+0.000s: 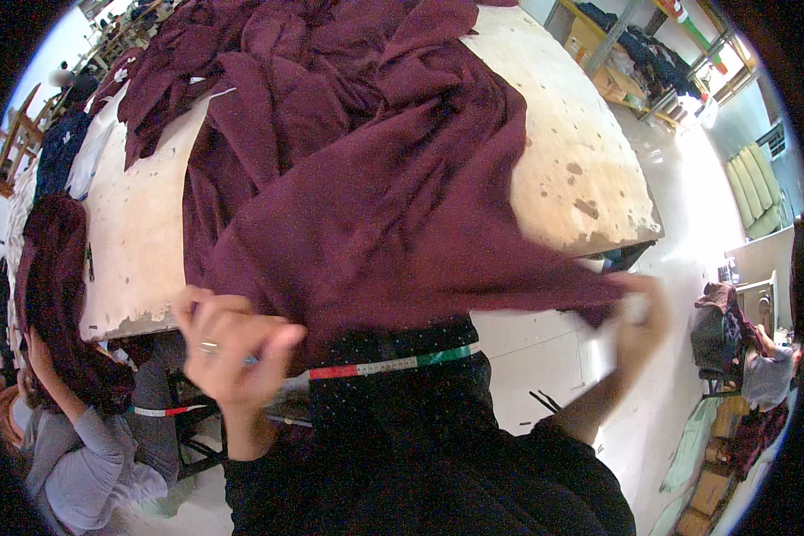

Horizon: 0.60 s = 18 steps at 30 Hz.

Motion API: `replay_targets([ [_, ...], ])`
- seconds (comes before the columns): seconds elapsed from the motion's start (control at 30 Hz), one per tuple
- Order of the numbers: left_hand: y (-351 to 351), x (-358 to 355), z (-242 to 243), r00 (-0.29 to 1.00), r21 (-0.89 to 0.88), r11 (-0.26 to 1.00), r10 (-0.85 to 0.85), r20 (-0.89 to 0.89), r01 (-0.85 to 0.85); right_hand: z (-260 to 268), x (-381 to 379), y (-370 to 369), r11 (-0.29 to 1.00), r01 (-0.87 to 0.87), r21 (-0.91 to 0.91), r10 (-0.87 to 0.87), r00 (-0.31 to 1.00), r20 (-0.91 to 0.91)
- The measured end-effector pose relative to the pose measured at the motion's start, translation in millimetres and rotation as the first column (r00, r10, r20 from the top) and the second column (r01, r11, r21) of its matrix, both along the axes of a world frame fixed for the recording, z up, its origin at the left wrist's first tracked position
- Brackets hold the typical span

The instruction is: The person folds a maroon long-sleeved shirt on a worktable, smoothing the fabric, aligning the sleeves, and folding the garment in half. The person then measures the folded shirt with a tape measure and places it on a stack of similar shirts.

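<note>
A large piece of burgundy cloth [375, 221] lies in folds over a wooden table [569, 167], and its near edge hangs over the front before me. My right hand [636, 328], blurred, grips a corner of it and pulls it taut past the table's right corner. At the cloth's near left edge is my left hand [241, 352], also blurred, with a ring on one finger and the fingers partly curled. A small blue spot shows at that hand; what it is cannot be told. Whether these fingers hold cloth is hidden.
A measuring tape [395, 365] crosses my waist. To the left, a person in grey [87, 462] handles dark burgundy cloth [53, 268] at the table's edge. Shelves with garments [636, 53] stand at the back right. Another person [767, 375] sits far right, near cardboard boxes [707, 489].
</note>
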State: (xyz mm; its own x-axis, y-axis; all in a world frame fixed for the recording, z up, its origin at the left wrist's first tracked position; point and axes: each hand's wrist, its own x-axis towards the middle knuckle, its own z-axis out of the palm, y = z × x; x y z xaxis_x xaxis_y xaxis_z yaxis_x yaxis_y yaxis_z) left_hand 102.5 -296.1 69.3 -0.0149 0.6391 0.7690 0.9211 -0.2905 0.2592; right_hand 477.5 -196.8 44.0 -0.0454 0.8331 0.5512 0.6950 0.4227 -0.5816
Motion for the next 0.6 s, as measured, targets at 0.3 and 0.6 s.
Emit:
replay_targets([
  [0.3, 22.5, -82.4, 0.5, 0.905, -0.34, 0.923, 0.291, 0.309, -0.181, -5.3, 104.0, 64.2, 0.675, 0.604, 0.425, -0.622, 0.775, -0.114],
  [0.6, -40.0, -220.9, -66.4, 0.714, -0.522, 0.592, 0.698, -0.049, -0.614, -8.7, 35.6, 104.1, 0.855, 0.297, -0.425, -0.201, 0.945, 0.256],
])
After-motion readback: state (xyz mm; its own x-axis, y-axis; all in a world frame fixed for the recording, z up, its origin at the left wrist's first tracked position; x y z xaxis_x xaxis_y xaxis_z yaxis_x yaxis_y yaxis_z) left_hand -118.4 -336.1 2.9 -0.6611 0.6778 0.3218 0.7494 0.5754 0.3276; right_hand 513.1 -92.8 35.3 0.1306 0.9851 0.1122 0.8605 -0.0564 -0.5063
